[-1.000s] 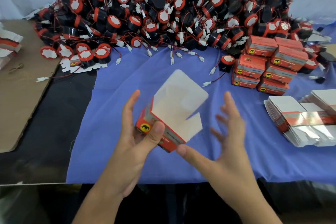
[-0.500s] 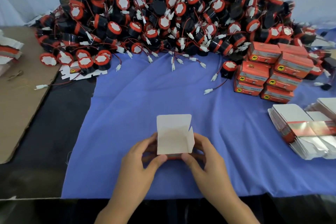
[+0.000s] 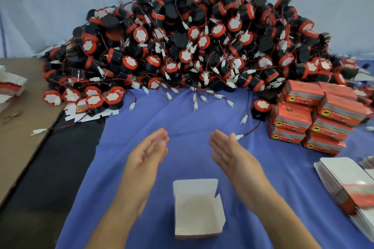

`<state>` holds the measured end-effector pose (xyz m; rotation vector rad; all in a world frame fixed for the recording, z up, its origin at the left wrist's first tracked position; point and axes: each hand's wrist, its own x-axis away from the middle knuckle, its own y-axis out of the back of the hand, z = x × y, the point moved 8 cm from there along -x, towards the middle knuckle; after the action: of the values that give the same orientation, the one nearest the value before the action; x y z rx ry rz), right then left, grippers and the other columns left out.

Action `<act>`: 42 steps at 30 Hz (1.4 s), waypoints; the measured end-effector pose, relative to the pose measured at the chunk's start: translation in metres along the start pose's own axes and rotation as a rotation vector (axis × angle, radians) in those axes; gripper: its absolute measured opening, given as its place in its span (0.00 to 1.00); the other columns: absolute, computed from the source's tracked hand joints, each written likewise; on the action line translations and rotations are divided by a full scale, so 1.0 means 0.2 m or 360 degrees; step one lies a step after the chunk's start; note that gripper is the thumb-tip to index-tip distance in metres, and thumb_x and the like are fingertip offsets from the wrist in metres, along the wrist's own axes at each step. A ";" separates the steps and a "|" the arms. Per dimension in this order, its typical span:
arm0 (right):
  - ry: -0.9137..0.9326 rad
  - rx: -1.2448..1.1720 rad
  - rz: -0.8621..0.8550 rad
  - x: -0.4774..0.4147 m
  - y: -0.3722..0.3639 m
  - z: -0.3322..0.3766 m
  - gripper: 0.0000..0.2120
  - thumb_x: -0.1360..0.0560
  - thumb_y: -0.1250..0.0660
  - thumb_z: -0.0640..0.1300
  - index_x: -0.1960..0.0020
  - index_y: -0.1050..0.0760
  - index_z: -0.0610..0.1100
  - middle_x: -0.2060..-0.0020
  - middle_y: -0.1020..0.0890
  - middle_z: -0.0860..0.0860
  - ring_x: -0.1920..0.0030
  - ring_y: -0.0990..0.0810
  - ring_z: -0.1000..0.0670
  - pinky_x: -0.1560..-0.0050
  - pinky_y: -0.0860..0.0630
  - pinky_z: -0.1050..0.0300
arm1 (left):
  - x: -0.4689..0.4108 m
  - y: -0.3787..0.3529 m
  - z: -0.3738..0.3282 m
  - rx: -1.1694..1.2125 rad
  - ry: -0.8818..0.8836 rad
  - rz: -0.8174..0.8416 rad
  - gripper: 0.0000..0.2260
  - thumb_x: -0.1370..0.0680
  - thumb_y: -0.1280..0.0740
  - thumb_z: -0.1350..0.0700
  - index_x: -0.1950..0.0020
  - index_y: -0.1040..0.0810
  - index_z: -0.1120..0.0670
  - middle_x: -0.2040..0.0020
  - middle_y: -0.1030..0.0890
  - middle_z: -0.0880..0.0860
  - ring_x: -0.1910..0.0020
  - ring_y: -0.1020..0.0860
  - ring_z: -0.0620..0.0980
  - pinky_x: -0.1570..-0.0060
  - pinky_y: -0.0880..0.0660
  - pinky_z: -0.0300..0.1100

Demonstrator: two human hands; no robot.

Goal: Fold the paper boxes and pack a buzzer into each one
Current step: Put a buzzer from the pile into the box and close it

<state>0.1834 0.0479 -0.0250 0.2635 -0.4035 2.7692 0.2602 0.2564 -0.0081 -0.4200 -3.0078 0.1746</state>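
In the lower centre of the frame a folded paper box (image 3: 197,208) stands on the blue cloth (image 3: 182,119), its mouth up and its white flaps raised. Its inside looks bare, though the blur there makes that hard to judge. Neither hand touches it.

Both hands hover above the cloth in the middle of the frame, further up than the box, with a gap between them. The left hand (image 3: 148,151) is released, fingers straight and together, palm turned inward, and grasps nothing. The right hand (image 3: 228,152) is the same: flat, loose and holding nothing, its palm facing the left one.

A large heap of buzzers (image 3: 192,46), black bodies with red rims, white faces and red wires ending in white plugs, fills the upper half of the frame. One loose buzzer (image 3: 261,107) sits at the heap's right foot, just beside a stack of closed red boxes (image 3: 315,117) at the right middle. Flat unfolded box blanks (image 3: 348,184) lie in a fanned pile at the lower right edge. A brown cardboard sheet (image 3: 22,127) lies along the left edge.
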 end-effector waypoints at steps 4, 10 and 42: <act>0.0001 0.0042 0.0028 -0.40 -0.19 0.09 0.22 0.14 0.40 0.47 0.21 0.34 0.47 0.25 0.28 0.55 0.29 0.26 0.59 0.29 0.28 0.58 | -0.37 -0.16 0.03 -0.0088 0.0058 0.0047 0.16 0.15 0.36 0.56 0.27 0.25 0.48 0.28 0.23 0.42 0.30 0.26 0.38 0.26 0.30 0.46; 0.0059 0.0165 0.0010 -1.06 -0.42 0.24 0.30 0.17 0.46 0.29 0.18 0.42 0.45 0.20 0.37 0.49 0.22 0.35 0.50 0.27 0.30 0.53 | -1.01 -0.31 -0.02 -0.0153 0.0050 -0.0052 0.21 0.15 0.40 0.64 0.21 0.33 0.56 0.23 0.28 0.52 0.26 0.28 0.50 0.26 0.30 0.50; 0.1052 0.0228 -0.0838 -0.08 0.00 0.69 0.12 0.20 0.28 0.41 0.55 0.31 0.48 0.57 0.26 0.39 0.64 0.18 0.50 0.64 0.19 0.59 | -0.31 -0.18 -0.60 -0.0615 -0.0650 -0.0178 0.19 0.31 0.18 0.47 0.45 0.21 0.38 0.51 0.18 0.36 0.53 0.18 0.40 0.56 0.22 0.33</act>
<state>0.2175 0.0009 0.1023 -0.4473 0.0376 2.1923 0.3244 0.2171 0.1095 -0.2690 -3.4606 -0.3836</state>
